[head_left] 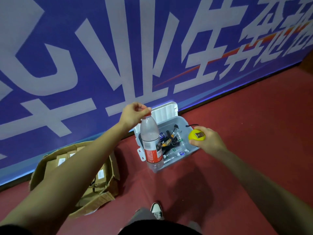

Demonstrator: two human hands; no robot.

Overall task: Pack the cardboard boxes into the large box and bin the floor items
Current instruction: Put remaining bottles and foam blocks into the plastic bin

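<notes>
Our left hand (133, 114) pinches the cap of a clear bottle (151, 143), which hangs over the open grey bin (183, 158) at 12 o'clock. The bin holds empty bottles (171, 157) and black cables (169, 139). Our right hand (209, 141) grips a yellow round item (194, 137). At 8 o'clock, the large box (103, 198) holds small cardboard boxes (61, 161).

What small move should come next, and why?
Probably the left hand should release its pinch so the bottle drops into the open bin: it hangs by its red cap over the bin's near corner. The yellow object in the right hand could follow.
</notes>
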